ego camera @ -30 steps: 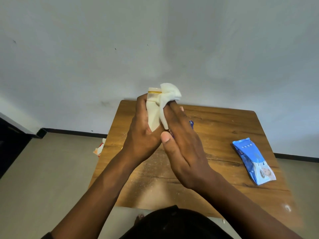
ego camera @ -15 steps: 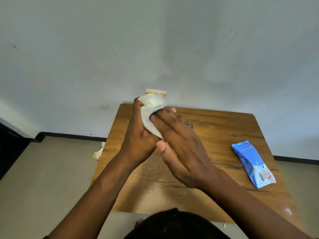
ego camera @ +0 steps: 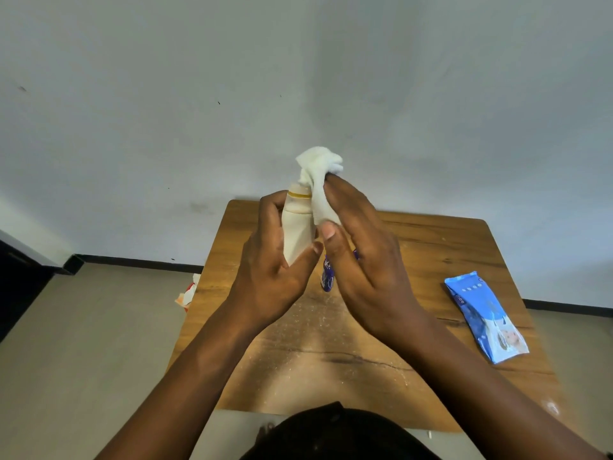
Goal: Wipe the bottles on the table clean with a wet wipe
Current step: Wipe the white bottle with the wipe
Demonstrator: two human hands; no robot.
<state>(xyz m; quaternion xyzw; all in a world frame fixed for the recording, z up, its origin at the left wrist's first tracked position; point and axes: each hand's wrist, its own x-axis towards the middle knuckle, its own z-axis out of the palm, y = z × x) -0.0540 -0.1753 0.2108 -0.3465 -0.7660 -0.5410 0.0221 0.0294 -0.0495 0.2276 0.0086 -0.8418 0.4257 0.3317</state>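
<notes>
while the left hand grips the cream bottle, the right hand pinches the wet wipe against it; wiping looks midway, next turn the bottle.

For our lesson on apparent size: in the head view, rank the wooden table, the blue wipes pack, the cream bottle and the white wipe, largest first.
1. wooden table
2. blue wipes pack
3. cream bottle and white wipe: both look alike, partly hidden by the hands and held nearer the camera, so unranked.
</notes>
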